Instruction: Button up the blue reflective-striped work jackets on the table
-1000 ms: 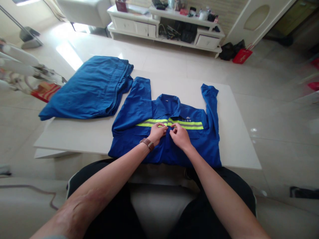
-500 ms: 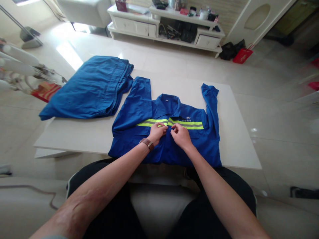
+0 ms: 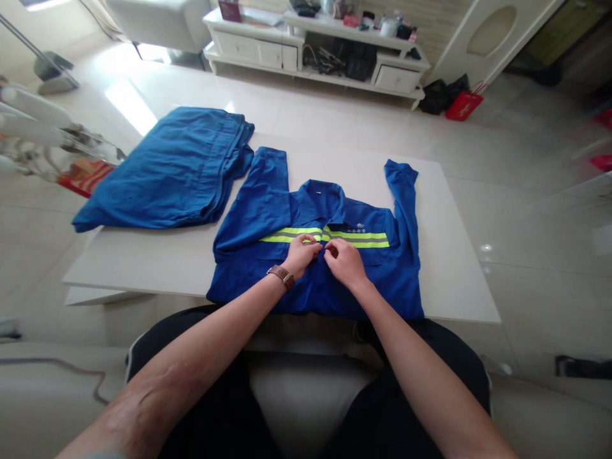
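Observation:
A blue work jacket [image 3: 306, 287] with a yellow-and-grey reflective band lies front up, collar away from me, its lower part at the table's near edge. Its sleeves point toward the far side. My left hand [image 3: 302, 254], with a brown strap at the wrist, pinches the jacket's front edge just below the band. Close beside it, my right hand [image 3: 345, 260] is closed in a pinch on the other side of the front opening. The fingertips nearly meet, and any button between them is too small to make out.
The white table [image 3: 449, 255] carries a folded blue garment [image 3: 167, 169] at its left, overhanging the edge. Across the floor stands a white cabinet [image 3: 253, 50] with items on top. A red bag [image 3: 465, 104] sits by its right end. My legs are under the near edge.
My right hand's fingers have shifted slightly toward the left hand at the front opening. The jacket and folded garment lie as before; the whole view has moved a little.

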{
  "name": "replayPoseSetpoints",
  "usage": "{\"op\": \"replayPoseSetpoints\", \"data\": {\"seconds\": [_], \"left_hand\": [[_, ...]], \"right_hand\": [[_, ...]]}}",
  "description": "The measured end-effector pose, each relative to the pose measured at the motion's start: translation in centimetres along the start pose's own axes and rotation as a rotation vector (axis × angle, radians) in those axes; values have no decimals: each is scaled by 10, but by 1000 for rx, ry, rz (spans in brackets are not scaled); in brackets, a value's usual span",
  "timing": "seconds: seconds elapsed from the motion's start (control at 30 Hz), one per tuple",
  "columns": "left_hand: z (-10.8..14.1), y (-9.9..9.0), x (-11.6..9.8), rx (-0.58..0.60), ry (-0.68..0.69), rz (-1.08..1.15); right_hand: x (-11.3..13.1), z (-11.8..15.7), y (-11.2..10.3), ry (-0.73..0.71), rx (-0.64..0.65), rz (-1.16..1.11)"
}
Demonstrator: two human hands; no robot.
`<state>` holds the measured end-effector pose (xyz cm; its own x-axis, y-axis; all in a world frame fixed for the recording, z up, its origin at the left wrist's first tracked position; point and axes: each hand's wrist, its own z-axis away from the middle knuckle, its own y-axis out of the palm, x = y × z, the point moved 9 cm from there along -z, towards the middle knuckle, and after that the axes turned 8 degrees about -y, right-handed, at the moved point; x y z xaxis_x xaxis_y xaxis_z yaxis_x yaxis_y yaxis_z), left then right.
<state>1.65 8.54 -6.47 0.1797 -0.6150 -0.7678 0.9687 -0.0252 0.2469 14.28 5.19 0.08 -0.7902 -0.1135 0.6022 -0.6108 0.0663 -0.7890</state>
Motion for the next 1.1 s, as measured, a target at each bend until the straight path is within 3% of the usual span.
{"op": "replayPoseSetpoints", "data": {"seconds": [0.23, 0.37, 0.53, 0.7, 0.83, 1.1], "left_hand": [[0, 6, -9, 69, 112, -112], [5, 14, -25, 148, 315, -252], [15, 18, -40, 139, 483, -454], [12, 19, -39, 139, 472, -530], [8, 18, -32, 131, 388, -627], [31, 20, -20, 4, 385, -1458]], "right_hand": [[-7, -2, -2, 16, -97, -43], [-14, -3, 0, 54, -104, -104], [-21, -4, 3, 131, -128, -227], [-23, -6, 4, 154, -150, -296], [-21, -5, 5, 128, -145, -233], [-7, -3, 8, -12, 47, 164]]}}
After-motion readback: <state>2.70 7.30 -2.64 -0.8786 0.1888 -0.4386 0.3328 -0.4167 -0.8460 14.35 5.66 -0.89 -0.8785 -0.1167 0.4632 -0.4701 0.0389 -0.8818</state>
